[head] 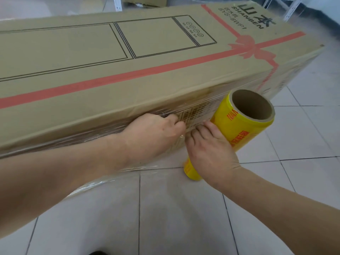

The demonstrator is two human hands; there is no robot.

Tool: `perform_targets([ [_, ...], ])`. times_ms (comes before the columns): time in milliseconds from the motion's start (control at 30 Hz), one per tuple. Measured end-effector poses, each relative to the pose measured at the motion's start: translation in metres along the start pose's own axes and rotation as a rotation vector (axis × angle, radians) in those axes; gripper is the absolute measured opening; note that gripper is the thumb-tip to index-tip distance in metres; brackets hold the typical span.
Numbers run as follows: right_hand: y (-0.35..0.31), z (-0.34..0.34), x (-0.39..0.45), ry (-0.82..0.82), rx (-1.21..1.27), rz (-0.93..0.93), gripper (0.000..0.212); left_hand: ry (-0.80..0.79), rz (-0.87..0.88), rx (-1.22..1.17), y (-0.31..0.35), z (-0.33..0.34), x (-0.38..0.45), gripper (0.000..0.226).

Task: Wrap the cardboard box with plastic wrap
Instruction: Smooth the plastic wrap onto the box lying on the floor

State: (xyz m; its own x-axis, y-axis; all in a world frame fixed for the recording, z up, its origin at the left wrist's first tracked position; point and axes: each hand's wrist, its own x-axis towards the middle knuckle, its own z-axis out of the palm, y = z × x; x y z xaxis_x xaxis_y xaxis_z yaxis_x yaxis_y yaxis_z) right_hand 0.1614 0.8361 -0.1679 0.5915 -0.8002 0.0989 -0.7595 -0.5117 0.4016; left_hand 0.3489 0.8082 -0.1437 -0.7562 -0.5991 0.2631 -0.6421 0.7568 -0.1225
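A long cardboard box (128,57) with a printed red ribbon and black line drawing lies on its side on the tiled floor. Clear plastic wrap (77,140) covers its near side, glinting along the lower edge. A yellow roll of plastic wrap (237,126) with a brown cardboard core stands tilted against that side, near the right end. My right hand (211,153) grips the roll around its middle. My left hand (152,135) presses against the box's near side just left of the roll, fingers curled and pinching the film there.
White floor tiles (184,208) spread in front of and to the right of the box. White metal shelf legs (292,8) stand behind the box at the top right, and another cardboard box (147,0) sits at the top edge. A dark shoe tip (97,253) shows at the bottom.
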Motion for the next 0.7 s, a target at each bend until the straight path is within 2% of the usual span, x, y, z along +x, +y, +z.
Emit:
perform_targets([
  [67, -0.002, -0.001, -0.003, 0.027, 0.054, 0.009, 0.049, -0.003, 0.042, -0.022, -0.007, 0.004, -0.004, 0.023],
  [167, 0.001, -0.004, -0.010, 0.203, 0.152, 0.004, 0.048, 0.038, 0.113, -0.089, -0.012, 0.004, -0.010, 0.014],
  [267, 0.004, -0.006, -0.021, 0.380, 0.261, -0.112, 0.036, 0.094, 0.208, -0.104, -0.014, -0.002, -0.012, 0.010],
  [333, 0.004, -0.005, -0.029, 0.417, 0.299, -0.194, 0.027, 0.095, 0.279, -0.025, -0.018, -0.001, -0.013, 0.014],
  [433, 0.000, 0.003, -0.038, 0.259, 0.283, -0.195, 0.033, -0.013, 0.365, 0.023, -0.022, 0.007, -0.015, 0.004],
  [500, -0.005, 0.010, -0.039, 0.114, 0.287, -0.114, 0.045, -0.079, 0.405, 0.023, -0.023, 0.013, -0.014, 0.010],
  [567, -0.009, 0.011, -0.036, 0.019, 0.315, 0.020, 0.062, -0.087, 0.309, 0.051, -0.020, 0.014, -0.012, 0.022],
  [633, -0.016, 0.009, -0.031, 0.009, 0.443, 0.171, 0.084, -0.043, 0.222, 0.091, -0.019, 0.015, -0.010, 0.033],
  [700, -0.024, 0.003, -0.023, -0.012, 0.571, 0.271, 0.094, -0.049, 0.195, 0.098, -0.019, 0.017, -0.009, 0.039],
])
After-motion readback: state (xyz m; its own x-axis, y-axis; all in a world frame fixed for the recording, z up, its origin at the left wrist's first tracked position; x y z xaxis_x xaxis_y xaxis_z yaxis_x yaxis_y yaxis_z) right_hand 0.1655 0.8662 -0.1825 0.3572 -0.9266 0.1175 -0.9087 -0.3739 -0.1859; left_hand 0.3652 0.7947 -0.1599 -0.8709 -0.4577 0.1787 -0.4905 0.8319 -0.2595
